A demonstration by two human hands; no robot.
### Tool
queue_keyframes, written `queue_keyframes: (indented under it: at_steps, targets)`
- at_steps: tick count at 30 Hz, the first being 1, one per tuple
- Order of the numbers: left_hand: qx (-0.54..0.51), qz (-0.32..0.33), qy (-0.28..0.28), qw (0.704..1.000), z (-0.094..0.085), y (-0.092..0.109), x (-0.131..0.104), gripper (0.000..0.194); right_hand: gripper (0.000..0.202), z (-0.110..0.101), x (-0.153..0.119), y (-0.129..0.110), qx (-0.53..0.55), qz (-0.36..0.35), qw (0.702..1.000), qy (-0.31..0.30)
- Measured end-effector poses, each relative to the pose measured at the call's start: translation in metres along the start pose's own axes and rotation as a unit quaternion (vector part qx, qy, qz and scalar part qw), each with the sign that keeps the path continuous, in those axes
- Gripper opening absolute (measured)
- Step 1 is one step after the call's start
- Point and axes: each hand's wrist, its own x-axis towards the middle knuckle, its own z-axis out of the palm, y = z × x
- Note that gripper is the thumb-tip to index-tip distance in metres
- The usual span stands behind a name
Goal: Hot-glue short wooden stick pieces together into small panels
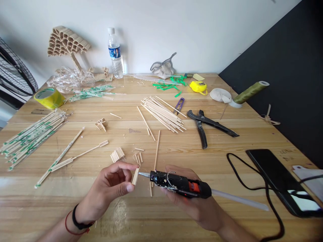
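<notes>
Short sticks [136,176] sit pinched at the fingertips [129,187] of the left grip [111,183].

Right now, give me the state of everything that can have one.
Left hand: pinching short sticks
Right hand: gripping hot glue gun
Hot glue gun: glue stick protruding behind
Water bottle: upright, capped
Black hand cutter: handles spread
Wrapped chopsticks: sleeved, piled
Bare sticks: unwrapped, piled

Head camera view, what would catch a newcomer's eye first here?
Probably the black glue gun in the right hand, its nozzle aimed at short sticks pinched in the left hand, front and centre. Next, the tree-shaped wooden model at the back left, left of the water bottle.
</notes>
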Motion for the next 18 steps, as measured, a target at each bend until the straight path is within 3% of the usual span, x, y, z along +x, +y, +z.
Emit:
queue_keyframes:
  at_steps: [4, 14, 18]
  targets:
    - [0.002, -0.001, 0.001, 1.0, 0.0, -0.0011, 0.0006, 0.029, 0.029, 0.0009, -0.0012, 0.0021, 0.004, -0.03, 1.0, -0.004]
    - [-0.002, -0.006, -0.006, 1.0, 0.0, -0.0016, -0.0002, 0.029, 0.032, 0.0008, 0.0002, 0.0007, 0.009, -0.017, 1.0, -0.022]
    - [0.002, -0.009, -0.001, 1.0, -0.0003, 0.0007, -0.0007, 0.029, 0.031, 0.0013, 0.0025, -0.0025, 0.02, -0.007, 1.0, 0.012]
